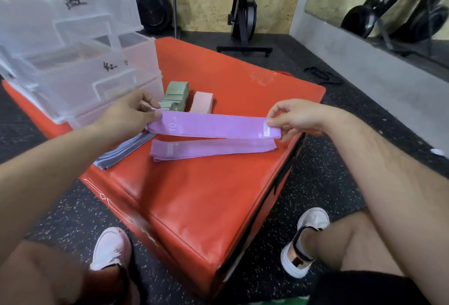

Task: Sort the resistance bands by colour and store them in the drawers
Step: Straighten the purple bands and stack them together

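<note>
A purple band (213, 126) is held flat above the orange padded box (206, 207). Its left end is pinched by the left hand (128, 112), and its right end is pinched between thumb and fingers of the right hand (296, 117). Just below it, a 2nd purple band (211, 150) is laid on the box. Blue-grey bands (124, 151) are seen near the left wrist. Green bands (176, 97) and a pink band (201, 102) are placed beside the clear drawer unit (73, 61).

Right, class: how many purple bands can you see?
2: a held band stretched between left hand and right hand; a flat band on the box below it. More may lie hidden underneath.
</note>
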A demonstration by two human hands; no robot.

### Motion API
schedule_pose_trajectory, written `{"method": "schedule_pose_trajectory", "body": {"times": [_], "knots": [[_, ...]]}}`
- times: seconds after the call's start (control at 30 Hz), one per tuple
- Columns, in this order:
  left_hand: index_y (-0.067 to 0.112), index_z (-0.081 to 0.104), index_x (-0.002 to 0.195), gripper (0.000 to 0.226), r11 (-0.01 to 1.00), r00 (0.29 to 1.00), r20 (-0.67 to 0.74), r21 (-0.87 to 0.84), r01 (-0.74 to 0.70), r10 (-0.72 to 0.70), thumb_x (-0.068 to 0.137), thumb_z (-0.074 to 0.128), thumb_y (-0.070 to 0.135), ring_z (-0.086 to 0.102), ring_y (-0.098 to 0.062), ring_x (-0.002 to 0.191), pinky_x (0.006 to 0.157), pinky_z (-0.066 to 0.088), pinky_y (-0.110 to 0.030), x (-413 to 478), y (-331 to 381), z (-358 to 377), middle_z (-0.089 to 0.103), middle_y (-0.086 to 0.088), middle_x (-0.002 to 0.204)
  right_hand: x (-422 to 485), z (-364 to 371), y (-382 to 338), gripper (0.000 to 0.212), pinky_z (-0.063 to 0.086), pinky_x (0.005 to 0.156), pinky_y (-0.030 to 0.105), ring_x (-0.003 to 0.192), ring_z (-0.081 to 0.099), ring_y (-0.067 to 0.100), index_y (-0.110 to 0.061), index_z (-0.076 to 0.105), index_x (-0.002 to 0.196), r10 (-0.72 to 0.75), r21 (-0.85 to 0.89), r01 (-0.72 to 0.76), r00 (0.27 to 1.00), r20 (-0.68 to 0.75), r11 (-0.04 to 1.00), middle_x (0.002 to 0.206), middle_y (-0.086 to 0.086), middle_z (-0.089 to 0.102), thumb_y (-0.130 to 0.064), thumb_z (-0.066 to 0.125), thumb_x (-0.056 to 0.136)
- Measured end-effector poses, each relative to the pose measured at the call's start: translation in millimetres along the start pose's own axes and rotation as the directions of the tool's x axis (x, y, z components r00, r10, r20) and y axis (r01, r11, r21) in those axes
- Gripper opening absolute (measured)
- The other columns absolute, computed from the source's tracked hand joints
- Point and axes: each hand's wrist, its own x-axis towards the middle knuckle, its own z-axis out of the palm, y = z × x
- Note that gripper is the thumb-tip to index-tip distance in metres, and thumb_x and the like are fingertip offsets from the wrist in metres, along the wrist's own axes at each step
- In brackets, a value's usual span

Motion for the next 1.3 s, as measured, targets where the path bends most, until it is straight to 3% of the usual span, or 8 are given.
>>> {"method": "schedule_pose_trajectory", "body": {"times": [0.23, 0.43, 0.67, 0.8, 0.93, 1.03, 1.17, 1.3], "knots": [[0.013, 0.069, 0.09, 0.008, 0.911, 0.99, 0.05, 0.386, -0.142, 0.133, 0.085, 0.073, 0.009, 0.056, -0.021, 0.076, 0.067, 0.037, -0.026, -11, -15, 18, 0.064, -0.006, 0.085, 7, 15, 7, 0.029, 0.055, 0.051, 0.025, 0.054, 0.061, 0.014, -0.009, 0.058, 0.116, -0.006, -0.139, -0.016, 0.988, -0.155, 0.99, 0.09, 0.015, 0.067, -0.004, 0.072, 0.09], [0.005, 0.07, 0.084, 0.002, 0.813, 0.976, 0.095, 0.54, -0.217, 0.197, 0.082, 0.071, 0.006, 0.055, -0.022, 0.078, 0.07, 0.037, -0.028, -13, -28, 33, 0.06, -0.003, 0.076, 20, 30, 19, 0.025, 0.058, 0.071, 0.045, 0.068, 0.067, 0.028, -0.019, 0.062, 0.103, -0.064, -0.396, -0.037, 0.969, -0.238, 0.918, 0.092, 0.012, 0.072, -0.015, 0.078, 0.083], [0.005, 0.068, 0.081, 0.003, 0.771, 0.973, 0.146, 0.594, -0.229, 0.176, 0.084, 0.069, 0.004, 0.059, -0.027, 0.082, 0.071, 0.042, -0.031, -7, -42, 36, 0.06, -0.004, 0.075, 21, 37, 26, 0.022, 0.057, 0.069, 0.041, 0.067, 0.065, 0.024, -0.019, 0.065, 0.097, -0.109, -0.452, -0.037, 0.95, -0.293, 0.891, 0.088, 0.005, 0.067, -0.02, 0.08, 0.08], [0.013, 0.07, 0.078, 0.007, 0.736, 0.975, 0.154, 0.64, -0.221, 0.159, 0.084, 0.068, 0.009, 0.057, -0.032, 0.097, 0.084, 0.048, -0.039, -8, -44, 37, 0.059, -0.011, 0.093, 21, 37, 29, 0.028, 0.046, 0.061, 0.033, 0.076, 0.063, 0.021, -0.02, 0.064, 0.095, -0.089, -0.472, -0.087, 0.937, -0.339, 0.877, 0.088, -0.001, 0.065, -0.032, 0.082, 0.078], [0.014, 0.072, 0.087, 0.012, 0.643, 0.947, 0.105, 0.711, -0.285, 0.304, 0.082, 0.063, 0.007, 0.047, -0.038, 0.106, 0.089, 0.048, -0.049, -18, -36, 45, 0.053, -0.013, 0.106, 15, 33, 26, 0.037, 0.042, 0.065, 0.031, 0.072, 0.06, 0.022, -0.012, 0.061, 0.09, 0.073, -0.347, -0.211, 0.926, -0.371, 0.914, 0.082, 0.004, 0.068, -0.041, 0.081, 0.077], [0.016, 0.07, 0.101, 0.02, 0.615, 0.861, 0.252, 0.613, -0.495, 0.442, 0.083, 0.059, 0.016, 0.055, -0.035, 0.1, 0.088, 0.048, -0.046, -24, -29, 59, 0.059, -0.007, 0.104, 14, 33, 25, 0.038, 0.044, 0.061, 0.031, 0.078, 0.064, 0.023, -0.004, 0.071, 0.097, 0.213, -0.195, -0.281, 0.926, -0.311, 0.94, 0.091, 0.01, 0.074, -0.034, 0.082, 0.076], [0.028, 0.062, 0.121, 0.046, 0.64, 0.812, 0.435, 0.506, -0.579, 0.39, 0.087, 0.041, 0.051, 0.055, -0.023, 0.111, 0.089, 0.048, -0.047, -30, -19, 82, 0.057, 0.008, 0.122, 14, 41, 24, 0.032, 0.034, 0.053, 0.026, 0.068, 0.053, 0.019, -0.007, 0.07, 0.1, 0.261, -0.104, -0.299, 0.925, -0.277, 0.949, 0.081, 0.007, 0.062, -0.025, 0.082, 0.076], [0.034, 0.06, 0.124, 0.056, 0.674, 0.788, 0.504, 0.447, -0.588, 0.354, 0.084, 0.034, 0.062, 0.051, -0.016, 0.119, 0.094, 0.045, -0.047, -29, -12, 97, 0.053, 0.014, 0.127, 16, 41, 24, 0.033, 0.04, 0.056, 0.027, 0.076, 0.057, 0.015, -0.006, 0.069, 0.108, 0.257, -0.04, -0.275, 0.934, -0.25, 0.961, 0.097, 0.005, 0.065, -0.02, 0.08, 0.081]]}}
